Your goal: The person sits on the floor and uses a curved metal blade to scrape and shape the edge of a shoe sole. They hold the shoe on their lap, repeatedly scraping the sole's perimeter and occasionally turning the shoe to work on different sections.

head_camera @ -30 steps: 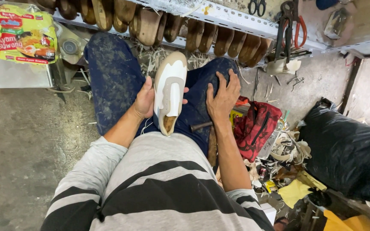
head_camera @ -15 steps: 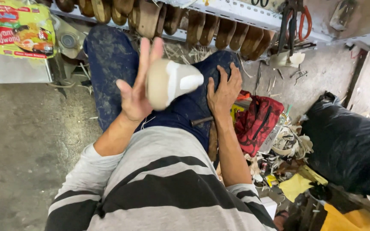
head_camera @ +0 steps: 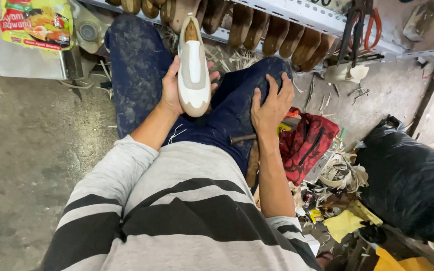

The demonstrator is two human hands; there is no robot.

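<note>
now left hand [head_camera: 169, 90] cradles white shoe [head_camera: 193, 70]; right hand [head_camera: 272, 103] rests on thigh [head_camera: 244, 93].

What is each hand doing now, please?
Left hand: closed on the white shoe.
Right hand: open, flat on the right thigh, holding nothing.

To your left, bare concrete floor [head_camera: 31, 165] gives open passage. Far ahead, a metal shelf [head_camera: 297, 12] packed with wooden lasts [head_camera: 277, 35] blocks reach. To your right, a red bag [head_camera: 307, 143], scraps [head_camera: 342, 173] and a black sack [head_camera: 413, 180] crowd the floor.
</note>
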